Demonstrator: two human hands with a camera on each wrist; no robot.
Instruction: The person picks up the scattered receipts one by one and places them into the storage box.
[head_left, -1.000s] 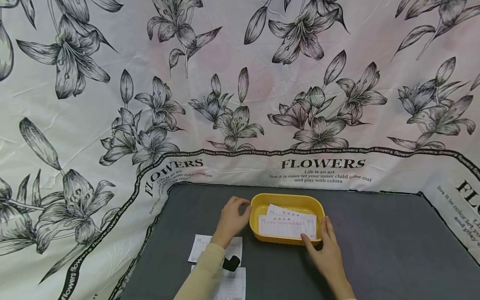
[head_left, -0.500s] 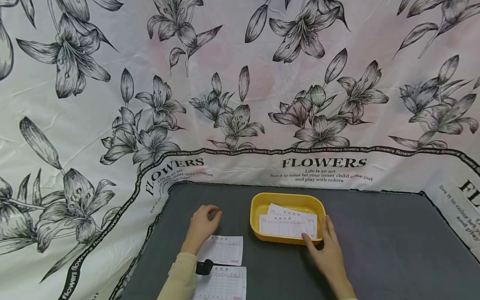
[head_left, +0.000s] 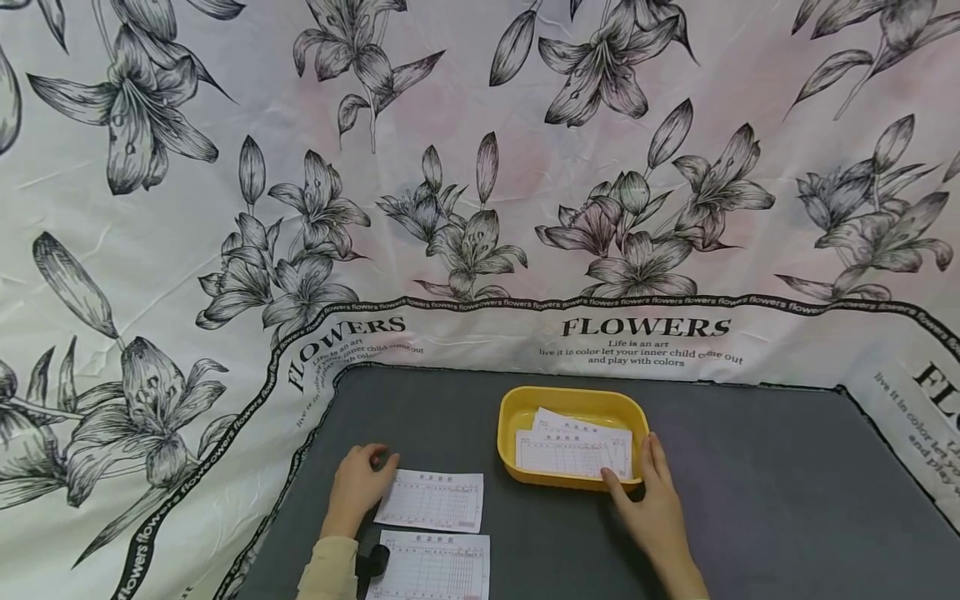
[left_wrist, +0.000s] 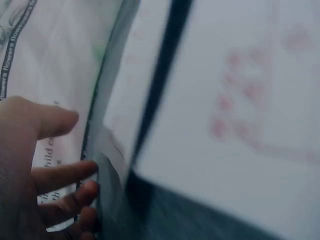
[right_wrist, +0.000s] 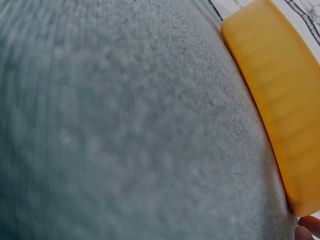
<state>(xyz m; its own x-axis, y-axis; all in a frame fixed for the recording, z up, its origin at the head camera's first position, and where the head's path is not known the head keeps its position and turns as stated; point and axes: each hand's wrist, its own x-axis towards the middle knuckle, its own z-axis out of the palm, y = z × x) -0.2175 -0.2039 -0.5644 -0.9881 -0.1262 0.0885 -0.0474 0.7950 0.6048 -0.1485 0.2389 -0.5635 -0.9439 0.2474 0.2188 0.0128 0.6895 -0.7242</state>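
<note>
In the head view my left hand (head_left: 360, 483) is beside the left edge of the upper printed form (head_left: 435, 502). The left wrist view shows its thumb and fingers (left_wrist: 67, 172) apart and loosely bent, holding nothing. Nearer me lies a second form (head_left: 442, 567), partly behind the black wrist camera. My right hand (head_left: 648, 508) holds the near right corner of a yellow plastic basket (head_left: 573, 393), thumb at the front rim and fingers along the right side. Overlapping forms (head_left: 562, 452) lie in this basket. The right wrist view catches the basket's ribbed side wall (right_wrist: 280, 110) and some fingertips (right_wrist: 306, 230).
A dark grey cloth (head_left: 787, 483) covers the table. Behind and to the left hangs a white sheet (head_left: 465, 108) with printed lilies, its lower border meeting the table's back edge. A black wrist camera (head_left: 372, 561) sits on my left wrist above the nearer form.
My left hand has moved away from the basket's left end, leftward and toward me, to the upper form, uncovering more of both loose forms. My right hand and the basket stay in place.
</note>
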